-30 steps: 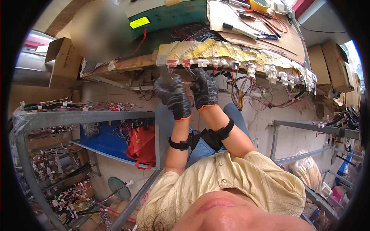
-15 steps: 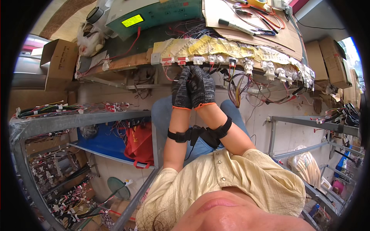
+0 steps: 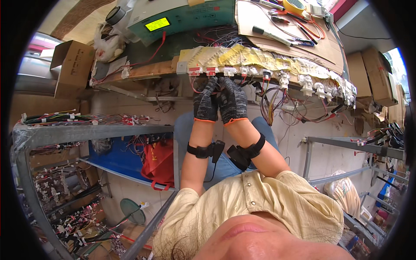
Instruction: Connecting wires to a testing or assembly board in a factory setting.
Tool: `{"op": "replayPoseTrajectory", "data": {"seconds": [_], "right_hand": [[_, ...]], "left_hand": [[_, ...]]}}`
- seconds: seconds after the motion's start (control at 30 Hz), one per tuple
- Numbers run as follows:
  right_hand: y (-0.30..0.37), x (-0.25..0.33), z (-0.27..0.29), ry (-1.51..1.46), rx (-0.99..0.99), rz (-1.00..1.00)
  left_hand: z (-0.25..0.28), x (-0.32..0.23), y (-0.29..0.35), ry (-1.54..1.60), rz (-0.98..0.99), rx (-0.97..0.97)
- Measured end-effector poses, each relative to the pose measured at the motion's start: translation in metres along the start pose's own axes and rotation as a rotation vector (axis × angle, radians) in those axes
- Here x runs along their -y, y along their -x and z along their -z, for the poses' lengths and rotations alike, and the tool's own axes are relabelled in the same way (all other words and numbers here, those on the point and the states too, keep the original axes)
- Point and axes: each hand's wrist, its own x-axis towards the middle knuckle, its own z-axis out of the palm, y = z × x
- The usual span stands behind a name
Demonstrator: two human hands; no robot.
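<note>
Row of small white and red wire connectors (image 3: pixel 216 70) sits along the front edge of the table (image 3: pixel 143 71), under a strip of yellow taped paper (image 3: pixel 242 56). Left hand (image 3: pixel 206 102) and right hand (image 3: pixel 232 102), both in dark knit gloves, are raised side by side and touching, fingers curled up against the connectors; what they pinch cannot be told. Bundles of coloured wires (image 3: pixel 273 99) hang just to the right, and a green-screened instrument (image 3: pixel 182 19) stands further back on the table.

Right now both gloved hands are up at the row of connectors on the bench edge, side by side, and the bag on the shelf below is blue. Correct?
One detail is off. The bag is red; it lies against a blue panel. The head view shows it. The left hand and right hand are indeed side by side at the connector row.
</note>
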Motion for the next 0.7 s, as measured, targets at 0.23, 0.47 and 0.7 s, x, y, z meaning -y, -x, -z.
{"op": "replayPoseTrajectory", "data": {"seconds": [0.23, 0.47, 0.7], "right_hand": [[0.001, -0.025, -0.019, -1.212, 0.030, -0.472], [0.001, -0.019, -0.032, -0.918, -0.127, -0.315], [0.005, -0.019, -0.037, -1.516, -0.182, -0.627]], "left_hand": [[-0.005, 0.002, -0.002, 0.015, -0.022, 0.043], [0.004, -0.001, -0.005, 0.019, 0.050, 0.041], [-0.011, -0.010, 0.010, 0.037, 0.126, 0.032]]}}
